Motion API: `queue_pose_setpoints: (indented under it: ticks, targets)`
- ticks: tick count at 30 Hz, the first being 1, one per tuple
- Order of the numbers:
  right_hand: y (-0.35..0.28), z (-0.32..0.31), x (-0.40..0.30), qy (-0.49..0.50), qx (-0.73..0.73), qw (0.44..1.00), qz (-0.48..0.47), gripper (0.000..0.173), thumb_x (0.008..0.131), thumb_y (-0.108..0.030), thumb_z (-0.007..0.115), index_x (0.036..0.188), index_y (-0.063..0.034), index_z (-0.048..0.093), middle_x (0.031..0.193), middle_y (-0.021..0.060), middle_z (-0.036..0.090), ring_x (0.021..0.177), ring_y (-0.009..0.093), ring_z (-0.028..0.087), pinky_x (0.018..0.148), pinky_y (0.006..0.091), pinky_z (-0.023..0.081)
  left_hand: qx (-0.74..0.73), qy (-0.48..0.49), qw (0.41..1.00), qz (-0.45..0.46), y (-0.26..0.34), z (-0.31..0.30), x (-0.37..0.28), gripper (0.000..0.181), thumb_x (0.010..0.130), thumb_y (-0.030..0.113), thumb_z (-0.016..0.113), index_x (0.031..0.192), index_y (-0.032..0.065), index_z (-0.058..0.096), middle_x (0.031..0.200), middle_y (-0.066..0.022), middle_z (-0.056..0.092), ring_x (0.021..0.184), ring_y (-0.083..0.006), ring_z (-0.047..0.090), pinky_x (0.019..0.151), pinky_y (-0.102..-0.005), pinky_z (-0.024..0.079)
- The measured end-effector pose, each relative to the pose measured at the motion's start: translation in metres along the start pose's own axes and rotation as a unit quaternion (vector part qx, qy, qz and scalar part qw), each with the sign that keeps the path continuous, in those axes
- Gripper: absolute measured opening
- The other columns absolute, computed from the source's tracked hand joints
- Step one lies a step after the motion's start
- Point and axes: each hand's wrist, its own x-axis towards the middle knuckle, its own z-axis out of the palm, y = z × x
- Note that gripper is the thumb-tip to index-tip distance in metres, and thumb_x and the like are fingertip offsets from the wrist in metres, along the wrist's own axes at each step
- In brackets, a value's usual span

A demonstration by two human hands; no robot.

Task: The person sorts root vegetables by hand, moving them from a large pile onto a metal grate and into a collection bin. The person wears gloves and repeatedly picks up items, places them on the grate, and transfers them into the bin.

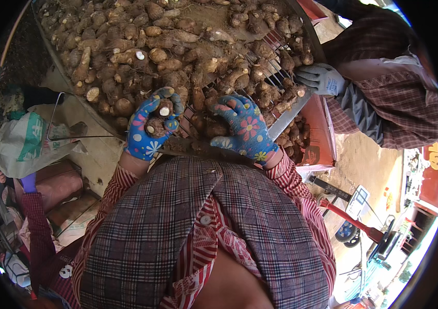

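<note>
My left hand (151,129), in a blue flowered glove, is closed around two small brown taro corms (157,127); one shows a white cut end. My right hand (238,125) wears a matching glove. Its fingers curl apart, palm down, over taro corms (213,131) at the near edge of the sorting table. I cannot tell whether anything is gripped beneath it. Many more soil-covered taro corms (126,58) lie heaped ahead of both hands. Metal grate bars (275,71) show through the heap on the right.
At the right, a co-worker's grey-gloved hand (321,79) rests at the table's edge. Below it stands a red box (325,135) holding taro corms. A white woven sack (22,143) hangs on a metal frame (55,116) at left. A scale display (357,201) stands at lower right.
</note>
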Motion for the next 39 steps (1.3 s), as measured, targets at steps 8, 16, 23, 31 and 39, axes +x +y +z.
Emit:
queue_pose_setpoints:
  ticks: [8,16,23,31,39]
  targets:
    - [0.024,0.021,-0.050,0.017,0.099,0.989,0.113,0.067,0.075,-0.028,0.089,0.134,-0.0107,0.063,0.132,0.0120,0.068,0.116,0.031,0.067,0.102,0.0416,0.052,0.331,0.116,0.936,0.044,0.005,0.020,0.004,0.030,0.102,0.023,0.064,0.123,0.0023,0.069,0.103,-0.0058,0.072,0.088,-0.0172,0.071,0.058,-0.0293,0.058]
    - [0.017,0.012,-0.057,0.143,0.407,0.854,0.290,0.050,0.094,-0.022,0.082,0.132,-0.0024,0.057,0.119,0.0066,0.070,0.110,0.012,0.065,0.092,0.0290,0.055,0.679,-0.028,0.733,0.025,-0.027,0.044,0.033,0.054,0.087,0.032,0.083,0.131,0.0056,0.065,0.117,-0.0098,0.069,0.107,-0.0225,0.068,0.097,-0.0379,0.055]
    - [0.001,0.013,-0.049,0.239,0.486,0.790,0.289,0.049,0.097,-0.023,0.079,0.133,-0.0019,0.054,0.111,0.0036,0.068,0.097,0.008,0.064,0.082,0.0235,0.055,0.893,-0.127,0.420,0.098,-0.045,0.077,0.045,0.091,0.069,0.047,0.092,0.145,0.0107,0.058,0.141,-0.0164,0.060,0.130,-0.0346,0.061,0.110,-0.0469,0.048]
    - [-0.002,-0.037,-0.065,-0.032,0.183,0.937,0.297,0.049,0.088,-0.032,0.085,0.125,-0.0043,0.067,0.121,0.0128,0.070,0.110,0.028,0.069,0.090,0.0366,0.055,0.888,-0.216,0.406,0.024,-0.043,0.054,0.043,0.060,0.085,0.044,0.082,0.133,0.0104,0.067,0.137,-0.0158,0.064,0.123,-0.0346,0.064,0.103,-0.0444,0.054]
    - [0.051,-0.073,-0.119,0.187,-0.098,0.922,0.326,0.044,0.084,-0.033,0.084,0.118,-0.0071,0.071,0.122,0.0138,0.069,0.115,0.036,0.065,0.095,0.0439,0.053,0.804,-0.032,0.594,0.022,-0.014,0.034,0.047,0.029,0.094,0.017,0.072,0.123,0.0092,0.072,0.116,-0.0134,0.073,0.108,-0.0271,0.070,0.098,-0.0403,0.054]
